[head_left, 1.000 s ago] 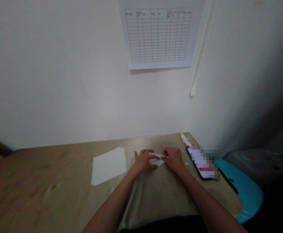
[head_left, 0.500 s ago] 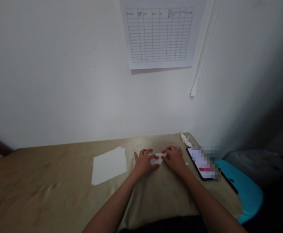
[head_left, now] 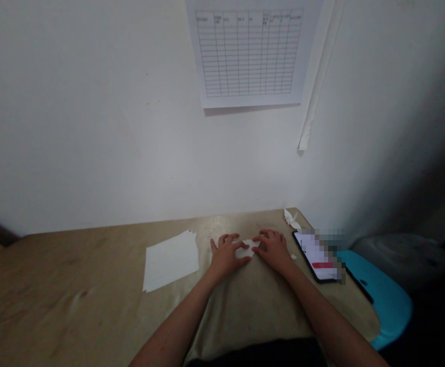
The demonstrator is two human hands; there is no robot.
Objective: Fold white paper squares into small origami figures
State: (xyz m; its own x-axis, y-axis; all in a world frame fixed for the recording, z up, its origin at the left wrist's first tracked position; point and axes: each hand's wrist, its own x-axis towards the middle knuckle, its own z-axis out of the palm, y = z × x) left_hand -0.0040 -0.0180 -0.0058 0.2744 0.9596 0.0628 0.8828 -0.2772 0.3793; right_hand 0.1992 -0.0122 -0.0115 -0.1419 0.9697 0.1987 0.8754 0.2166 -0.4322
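Note:
A small piece of white paper (head_left: 246, 249) lies on the tan-covered table (head_left: 103, 316) between my two hands. My left hand (head_left: 228, 255) rests at its left side, thumb and index finger on the paper and the other fingers spread on the table. From the right, my right hand (head_left: 272, 248) touches the same paper with its thumb and index finger, its other fingers bent. Left of my hands lies a stack of white sheets (head_left: 172, 261).
A phone (head_left: 317, 257) with a lit screen lies at the right, with crumpled paper (head_left: 291, 219) behind it and a small white scrap (head_left: 293, 257) beside it. A blue stool (head_left: 390, 300) stands past the table's right edge. A printed chart (head_left: 251, 56) hangs on the wall.
Both hands hold nearly the same position on the small paper. The right fingers have shifted very slightly, and the whole view has moved a little.

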